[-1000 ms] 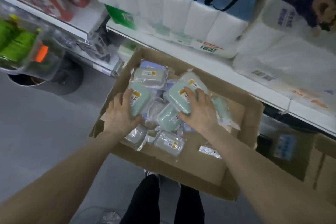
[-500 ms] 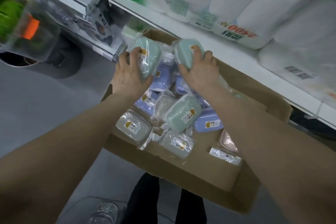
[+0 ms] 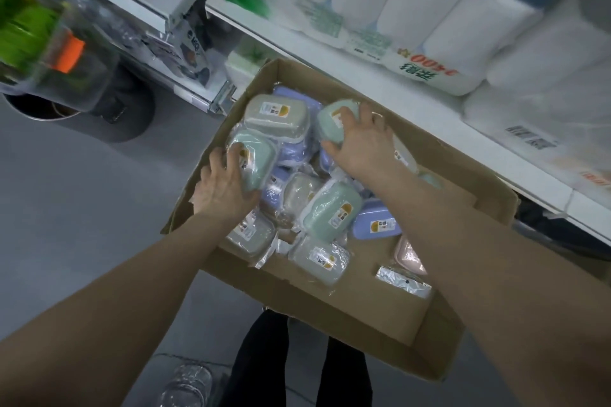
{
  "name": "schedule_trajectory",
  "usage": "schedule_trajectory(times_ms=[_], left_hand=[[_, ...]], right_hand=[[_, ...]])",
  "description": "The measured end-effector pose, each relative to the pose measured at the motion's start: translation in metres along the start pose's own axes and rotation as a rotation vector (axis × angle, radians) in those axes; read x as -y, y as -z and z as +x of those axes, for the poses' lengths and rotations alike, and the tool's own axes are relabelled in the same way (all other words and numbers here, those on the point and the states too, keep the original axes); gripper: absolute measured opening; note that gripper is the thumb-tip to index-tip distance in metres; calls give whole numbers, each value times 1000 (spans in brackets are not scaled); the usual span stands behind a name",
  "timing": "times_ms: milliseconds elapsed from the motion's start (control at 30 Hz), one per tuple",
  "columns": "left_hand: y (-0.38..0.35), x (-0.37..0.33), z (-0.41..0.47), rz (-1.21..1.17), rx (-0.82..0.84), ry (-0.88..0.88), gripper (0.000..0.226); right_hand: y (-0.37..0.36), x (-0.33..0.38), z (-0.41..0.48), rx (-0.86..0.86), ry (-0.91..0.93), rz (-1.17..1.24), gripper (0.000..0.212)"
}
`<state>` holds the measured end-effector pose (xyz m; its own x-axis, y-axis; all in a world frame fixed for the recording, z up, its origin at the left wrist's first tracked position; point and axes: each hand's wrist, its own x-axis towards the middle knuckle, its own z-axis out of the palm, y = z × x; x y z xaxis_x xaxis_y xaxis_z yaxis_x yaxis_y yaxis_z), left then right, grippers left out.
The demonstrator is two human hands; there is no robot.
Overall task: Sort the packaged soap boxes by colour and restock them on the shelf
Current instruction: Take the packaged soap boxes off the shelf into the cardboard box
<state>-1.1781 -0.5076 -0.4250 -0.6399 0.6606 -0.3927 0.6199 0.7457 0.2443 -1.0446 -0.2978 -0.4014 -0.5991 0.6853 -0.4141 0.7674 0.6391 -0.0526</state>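
Since a second ago we have moved both picks to the far end of the carton [image 3: 330, 317], left hand [image 3: 224, 188] with its grip curled round the left green soap box [image 3: 256, 155], right hand [image 3: 360, 145] likewise on the right green soap box [image 3: 332, 117], apparently grouping greens for the shelf [image 3: 426, 120].

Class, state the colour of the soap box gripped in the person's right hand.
The soap box is mint green; the head view shows it best.
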Motion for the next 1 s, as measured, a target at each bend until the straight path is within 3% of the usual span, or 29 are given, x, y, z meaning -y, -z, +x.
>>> schedule_trajectory(times_ms=[333, 600, 1000], left_hand=[[37, -27, -13, 60, -48, -118, 81], [127, -100, -37, 90, -172, -287, 63], [293, -269, -76, 110, -736, -762, 46]], right_hand=[[17, -26, -48, -27, 90, 14, 67], [105, -72, -120, -267, 203, -85, 61], [300, -186, -205, -755, 312, -282, 49]])
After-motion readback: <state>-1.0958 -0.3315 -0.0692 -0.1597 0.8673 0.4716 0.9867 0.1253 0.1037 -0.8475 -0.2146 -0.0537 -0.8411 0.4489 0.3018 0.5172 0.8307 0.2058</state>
